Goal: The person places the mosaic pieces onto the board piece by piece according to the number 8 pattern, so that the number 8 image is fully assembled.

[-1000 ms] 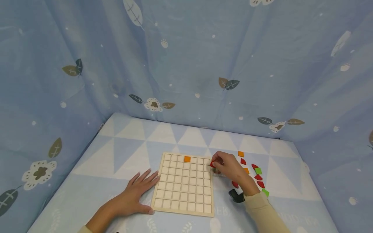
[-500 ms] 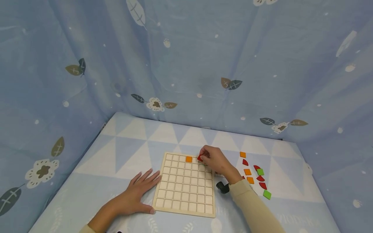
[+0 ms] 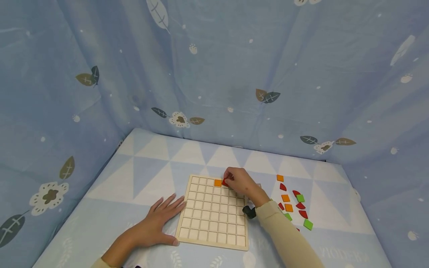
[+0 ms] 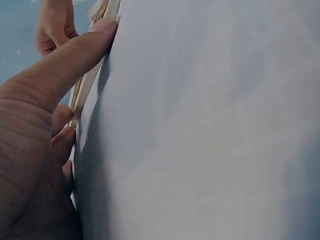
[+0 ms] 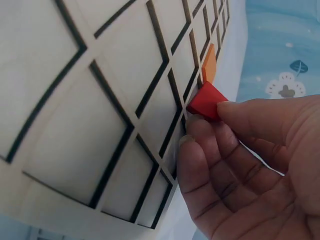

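A wooden grid board point(image 3: 213, 216) lies flat on the table. My left hand point(image 3: 160, 223) rests with spread, straight fingers along its left edge; in the left wrist view the thumb point(image 4: 75, 62) touches the board's side. My right hand point(image 3: 242, 182) is over the far row and pinches a red tile point(image 5: 207, 101) between thumb and fingers. The tile's lower corner is at a cell beside the orange square tile point(image 5: 209, 64), which sits in the far row. In the head view the fingers partly cover the red tile.
Right of the board lie loose pieces: orange squares point(image 3: 289, 207), red quarter-round tiles point(image 3: 303, 214) and green squares point(image 3: 308, 224). A black object point(image 3: 249, 212) shows by the right wrist. Patterned blue curtains point(image 3: 214, 74) stand behind the table.
My right hand has carried the red tile leftward from beyond the board's right edge to the cell beside the orange tile. My left hand has stayed at the board's edge.
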Demonstrator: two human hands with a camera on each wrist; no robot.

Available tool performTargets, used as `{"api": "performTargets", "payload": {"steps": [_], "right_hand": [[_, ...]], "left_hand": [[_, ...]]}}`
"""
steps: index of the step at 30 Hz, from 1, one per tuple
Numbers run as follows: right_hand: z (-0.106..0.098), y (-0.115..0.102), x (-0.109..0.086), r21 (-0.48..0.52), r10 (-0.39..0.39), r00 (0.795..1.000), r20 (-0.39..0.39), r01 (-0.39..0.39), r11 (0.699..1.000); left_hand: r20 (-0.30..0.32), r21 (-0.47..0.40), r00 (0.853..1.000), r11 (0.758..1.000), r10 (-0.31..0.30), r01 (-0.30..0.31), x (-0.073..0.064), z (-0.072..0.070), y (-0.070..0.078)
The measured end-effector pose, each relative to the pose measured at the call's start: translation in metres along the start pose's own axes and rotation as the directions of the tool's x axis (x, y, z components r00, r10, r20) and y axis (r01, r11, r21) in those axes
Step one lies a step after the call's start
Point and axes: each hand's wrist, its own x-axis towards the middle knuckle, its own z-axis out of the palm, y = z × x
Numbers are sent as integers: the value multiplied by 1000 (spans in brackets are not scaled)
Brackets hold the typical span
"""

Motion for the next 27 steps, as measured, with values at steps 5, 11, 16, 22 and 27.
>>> {"api": "performTargets", "payload": {"steps": [5,11,16,22,27], "right_hand": [[1,0,0,-26,9,1000,6,-9,1000],[0,0,0,-25,-1,1000,13,1,1000],[-1,0,0,-22,14,1000,20,-14,1000],[1,0,0,-35,15,1000,17,-15,999],[3,0,-1,-38,11,1000,0,-11,999]], "left_hand": [[-3,0,1000,1000,5,-5,0,0,1],[-13,3,1000,1000,12,-12,0,-1,2],[-19,14,1000,1000,20,-19,1,0,1],[-20,17,1000,1000,18,-18,1,0,1],[-23,9,1000,1000,17,-17,0,-1,3]]}}
